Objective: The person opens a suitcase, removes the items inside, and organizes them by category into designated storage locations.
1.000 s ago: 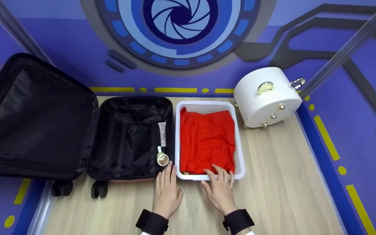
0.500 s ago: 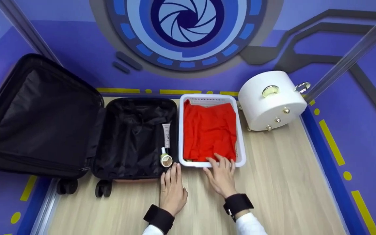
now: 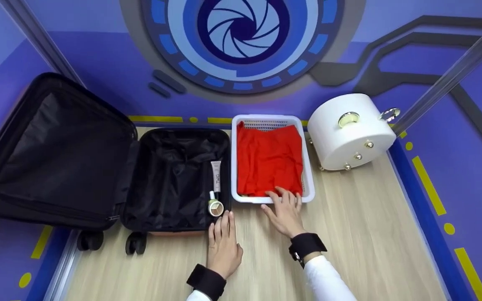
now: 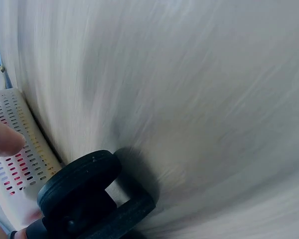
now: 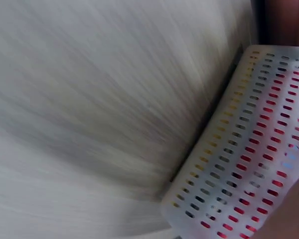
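Note:
My left hand (image 3: 224,251) lies with straight fingers against the front edge of the black-lined suitcase half (image 3: 170,188). Inside, by its right wall, are a pale tube (image 3: 216,175), a small white-capped green bottle (image 3: 212,195) and a round three-part makeup palette (image 3: 216,208). My right hand (image 3: 286,215) holds the front rim of the white plastic basket (image 3: 233,167), fingers bent over it and thumb outside. Folded red cloth (image 3: 270,159) lies in the basket. The right wrist view shows the slotted wall of the basket (image 5: 244,149) close up.
The suitcase lid (image 3: 65,159) leans open at the left, with wheels (image 3: 135,243) at the front. A white rounded case (image 3: 349,129) with gold feet lies on its side at the back right. A blue patterned wall (image 3: 98,75) bounds the back.
The basket with the red cloth has slid away toward the back wall, my right hand moving with it. My left hand stays at the suitcase edge. The head view has shifted slightly.

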Motion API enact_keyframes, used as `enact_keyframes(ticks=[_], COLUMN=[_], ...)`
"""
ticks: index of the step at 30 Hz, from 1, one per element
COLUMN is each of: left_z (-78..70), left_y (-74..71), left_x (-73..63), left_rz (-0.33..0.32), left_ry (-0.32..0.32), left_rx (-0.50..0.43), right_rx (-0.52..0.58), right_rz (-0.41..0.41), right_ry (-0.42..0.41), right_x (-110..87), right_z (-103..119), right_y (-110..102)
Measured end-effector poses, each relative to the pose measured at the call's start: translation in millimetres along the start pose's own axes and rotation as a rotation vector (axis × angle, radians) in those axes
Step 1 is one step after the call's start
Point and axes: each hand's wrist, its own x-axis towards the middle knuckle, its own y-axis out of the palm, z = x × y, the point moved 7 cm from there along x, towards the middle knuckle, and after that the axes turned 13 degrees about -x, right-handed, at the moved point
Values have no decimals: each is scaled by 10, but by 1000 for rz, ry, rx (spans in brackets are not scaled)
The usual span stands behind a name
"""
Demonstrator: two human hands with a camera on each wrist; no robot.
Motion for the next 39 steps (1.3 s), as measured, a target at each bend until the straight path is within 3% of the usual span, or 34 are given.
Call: enact_keyframes(ticks=[5,7,12,15,18,23,26,28,33,39], left_z=[28,42,49,28,1,-25,-15,-4,22,20], left_y=[2,6,20,41,66,80,76,71,51,40], left_x=[-8,-5,4,9,11,-19,-20,-6,18,20], left_rz=[0,1,-11,-6,4,5,2,3,11,-8], left_ry=[-15,-24,-31,-29,-28,-24,-22,-21,-12,-4], left_rx=[-32,-35,-23,-14,-15,-16,-9,-3,11,9], right_rx=[104,164,286,342,376,265,208,199,182,151], right_rz=[156,140,1,-40,-124,-338,-334,-257,-75,-138], right_ry=[-41,-63,-81,-6,135,362,465,506,497,533], right_x=[123,231,583,790,983,1237,1343,1398,1454,1414], right_z=[-25,-80,-420,-766,-1184,-1901,-2266,-2444,-2604,-2641], right_y=[-312,-547,-1222,-1622,-2004,-2513,-2672,-2712,-2687,-2624])
